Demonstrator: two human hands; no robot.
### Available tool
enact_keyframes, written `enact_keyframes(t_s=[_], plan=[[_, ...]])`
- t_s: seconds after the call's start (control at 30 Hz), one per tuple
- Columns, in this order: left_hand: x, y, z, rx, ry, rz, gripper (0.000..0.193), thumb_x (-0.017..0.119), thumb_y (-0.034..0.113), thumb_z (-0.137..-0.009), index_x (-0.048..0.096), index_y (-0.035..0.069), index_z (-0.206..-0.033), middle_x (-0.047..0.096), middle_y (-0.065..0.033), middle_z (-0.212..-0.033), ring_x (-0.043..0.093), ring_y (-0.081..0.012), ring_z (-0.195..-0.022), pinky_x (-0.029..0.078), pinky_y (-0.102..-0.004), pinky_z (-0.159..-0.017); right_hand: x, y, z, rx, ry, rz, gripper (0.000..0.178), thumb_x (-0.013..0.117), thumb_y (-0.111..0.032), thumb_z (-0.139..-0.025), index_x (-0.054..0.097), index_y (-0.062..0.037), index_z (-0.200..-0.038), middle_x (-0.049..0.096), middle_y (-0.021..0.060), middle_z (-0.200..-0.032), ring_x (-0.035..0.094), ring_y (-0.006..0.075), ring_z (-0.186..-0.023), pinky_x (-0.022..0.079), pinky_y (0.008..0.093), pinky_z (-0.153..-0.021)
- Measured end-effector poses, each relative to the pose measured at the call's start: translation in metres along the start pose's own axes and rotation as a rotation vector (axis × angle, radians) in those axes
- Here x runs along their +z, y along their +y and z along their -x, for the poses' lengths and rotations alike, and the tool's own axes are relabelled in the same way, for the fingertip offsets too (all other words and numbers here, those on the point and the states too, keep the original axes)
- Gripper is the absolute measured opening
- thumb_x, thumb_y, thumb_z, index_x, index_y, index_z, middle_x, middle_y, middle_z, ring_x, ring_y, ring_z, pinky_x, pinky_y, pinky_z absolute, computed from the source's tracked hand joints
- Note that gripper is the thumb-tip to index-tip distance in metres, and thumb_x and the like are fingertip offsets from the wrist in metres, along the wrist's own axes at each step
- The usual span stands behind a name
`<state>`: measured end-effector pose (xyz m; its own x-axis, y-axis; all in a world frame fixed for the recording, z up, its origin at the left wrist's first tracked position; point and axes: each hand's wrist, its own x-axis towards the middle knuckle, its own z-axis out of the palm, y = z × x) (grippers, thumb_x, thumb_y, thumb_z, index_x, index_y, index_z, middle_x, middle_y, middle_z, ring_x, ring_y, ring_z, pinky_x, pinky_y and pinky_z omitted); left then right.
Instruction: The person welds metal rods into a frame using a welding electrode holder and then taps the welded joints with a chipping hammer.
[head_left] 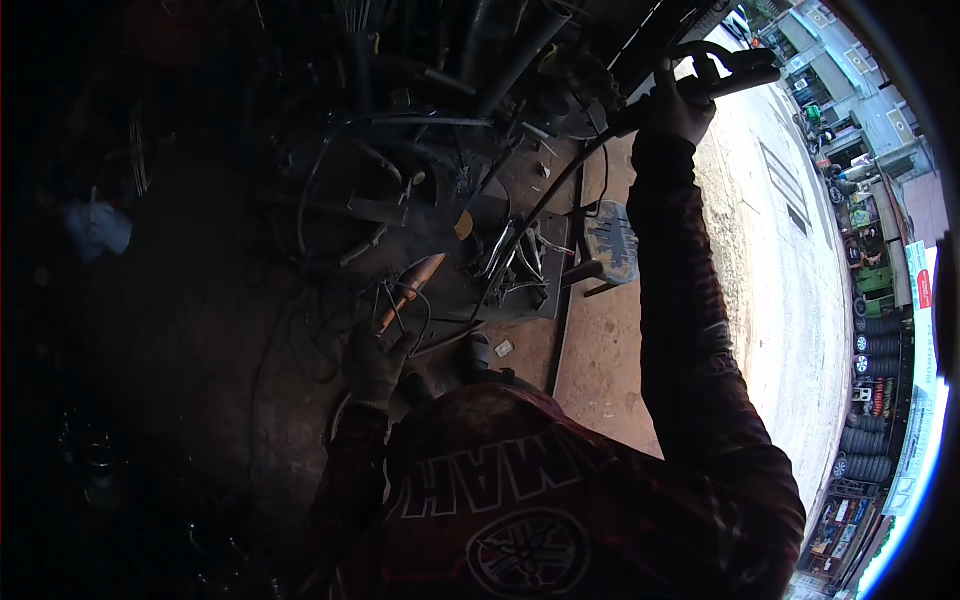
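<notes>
My right hand (682, 112) is raised at the upper right, its fingers closed around a dark welding electrode holder (745, 80). From the holder's handle a dark cable (553, 190) hangs down toward the left. Low in the middle, my gloved left hand (376, 366) is closed beside thin curved metal rods. Deep shade hides what its fingers grip. Just above that hand lies a pointed orange-brown piece (412, 288), lit along its length. To the right of it, a dark low worktable (550, 305) carries a small frame of bent metal rods (522, 262).
A worn stool with a bluish seat (612, 243) stands right of the worktable. Metal tubes (522, 62) and scrap crowd the far side. A white crumpled thing (98, 228) is at the left. Past the shop floor's edge runs a bright street (775, 300), with stacked tyres (868, 440) beyond.
</notes>
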<state>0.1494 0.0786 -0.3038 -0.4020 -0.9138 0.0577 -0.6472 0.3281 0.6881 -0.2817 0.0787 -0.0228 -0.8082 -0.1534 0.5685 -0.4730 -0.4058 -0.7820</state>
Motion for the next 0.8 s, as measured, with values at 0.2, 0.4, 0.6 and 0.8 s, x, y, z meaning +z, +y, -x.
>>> enact_keyframes(t_s=[0.2, 0.4, 0.6, 0.8], plan=[[0.011, 0.011, 0.014, 0.004, 0.182, 0.043, 0.071, 0.080, 0.045, -0.070, 0.052, 0.000, -0.117, 0.059, -0.0162, -0.104, 0.059, -0.0340, -0.096, 0.049, -0.0431, -0.082, 0.083, 0.055, -0.053, 0.156, 0.087, -0.066, 0.049, 0.079, -0.007, -0.073, 0.048, 0.0008, -0.111, 0.064, 0.0101, -0.096, 0.064, 0.0172, -0.075, 0.054, 0.0301, -0.063], [0.014, 0.036, 0.009, 0.089, 0.320, -0.239, 0.072, 0.080, 0.045, -0.071, 0.050, 0.000, -0.118, 0.059, -0.0155, -0.103, 0.060, -0.0324, -0.094, 0.050, -0.0412, -0.078, 0.106, 0.129, -0.092, -0.159, 0.022, 0.361, 0.044, 0.066, -0.031, -0.090, 0.047, -0.0014, -0.116, 0.064, 0.0155, -0.100, 0.063, 0.0244, -0.087, 0.050, 0.0369, -0.073], [0.021, 0.042, 0.008, 0.066, 0.363, -0.228, 0.067, 0.080, 0.041, -0.071, 0.051, 0.000, -0.115, 0.057, -0.0133, -0.095, 0.059, -0.0292, -0.083, 0.051, -0.0404, -0.070, 0.084, 0.195, -0.069, -0.141, -0.239, 0.335, 0.042, 0.048, -0.036, -0.099, 0.044, -0.0001, -0.121, 0.059, 0.0113, -0.094, 0.055, 0.0205, -0.079, 0.047, 0.0346, -0.073], [0.024, 0.052, 0.007, -0.078, 0.298, -0.201, 0.060, 0.081, 0.035, -0.070, 0.053, 0.000, -0.110, 0.054, -0.0104, -0.088, 0.056, -0.0247, -0.075, 0.049, -0.0386, -0.064, 0.071, 0.186, -0.035, -0.261, -0.199, 0.451, 0.038, 0.057, -0.027, -0.096, 0.048, -0.0015, -0.121, 0.064, 0.0109, -0.098, 0.061, 0.0182, -0.091, 0.050, 0.0313, -0.078]])
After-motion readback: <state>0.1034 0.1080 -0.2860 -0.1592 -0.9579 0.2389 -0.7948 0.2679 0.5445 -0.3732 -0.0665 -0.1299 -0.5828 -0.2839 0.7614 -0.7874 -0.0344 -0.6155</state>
